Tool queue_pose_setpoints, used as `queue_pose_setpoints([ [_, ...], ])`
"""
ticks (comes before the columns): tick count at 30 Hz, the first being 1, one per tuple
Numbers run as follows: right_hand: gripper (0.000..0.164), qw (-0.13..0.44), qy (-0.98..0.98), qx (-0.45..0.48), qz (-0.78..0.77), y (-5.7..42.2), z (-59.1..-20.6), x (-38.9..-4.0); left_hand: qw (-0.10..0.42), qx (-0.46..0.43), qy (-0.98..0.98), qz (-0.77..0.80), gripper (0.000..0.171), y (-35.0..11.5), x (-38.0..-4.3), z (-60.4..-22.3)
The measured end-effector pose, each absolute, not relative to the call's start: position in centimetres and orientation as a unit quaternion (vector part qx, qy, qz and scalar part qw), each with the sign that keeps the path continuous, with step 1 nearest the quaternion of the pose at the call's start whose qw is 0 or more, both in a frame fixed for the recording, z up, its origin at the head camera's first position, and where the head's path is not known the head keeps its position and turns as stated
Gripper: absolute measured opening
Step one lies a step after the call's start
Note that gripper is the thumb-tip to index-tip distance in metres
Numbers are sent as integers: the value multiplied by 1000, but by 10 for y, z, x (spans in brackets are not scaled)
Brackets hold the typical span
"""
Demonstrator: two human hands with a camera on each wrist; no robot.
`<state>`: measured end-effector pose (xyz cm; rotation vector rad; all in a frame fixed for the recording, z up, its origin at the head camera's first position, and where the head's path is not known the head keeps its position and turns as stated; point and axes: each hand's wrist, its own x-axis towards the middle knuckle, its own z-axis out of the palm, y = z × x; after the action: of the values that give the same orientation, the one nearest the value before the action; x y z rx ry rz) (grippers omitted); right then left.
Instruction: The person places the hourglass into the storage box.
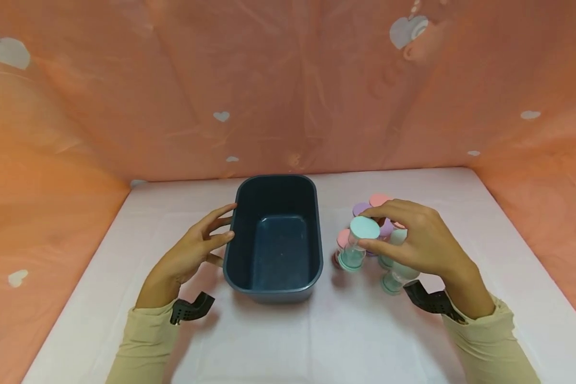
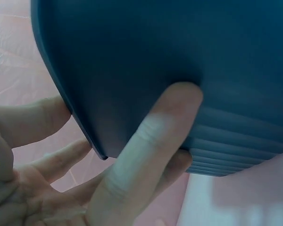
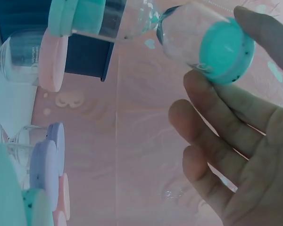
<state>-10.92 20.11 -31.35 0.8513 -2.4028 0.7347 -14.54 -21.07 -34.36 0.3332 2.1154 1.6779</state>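
A small hourglass with teal end caps is pinched at its upper cap between the thumb and fingers of my right hand. Its clear glass bulb shows in the right wrist view, the other fingers spread apart below. My left hand is at the left side of a dark blue rectangular bin. Those fingers are extended, with fingertips against the bin's outer wall and rim. More hourglasses stand close behind and under the right hand, partly hidden by it.
Pink and purple caps top several clustered hourglasses right of the bin. Another with a teal base stands nearer the right wrist. The white tabletop is bordered by a peach curtain with hearts.
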Motion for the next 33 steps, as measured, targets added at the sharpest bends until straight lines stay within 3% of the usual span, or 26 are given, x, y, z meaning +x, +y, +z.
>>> queue_pose_setpoints([
  [15,41,280,-816,367,347,182,-302,-120,196,104,762,609,63,-216,-140,-341],
  [33,40,276,-826,346,350,163,-288,-119,195,109,762,608,63,-212,-142,-341],
])
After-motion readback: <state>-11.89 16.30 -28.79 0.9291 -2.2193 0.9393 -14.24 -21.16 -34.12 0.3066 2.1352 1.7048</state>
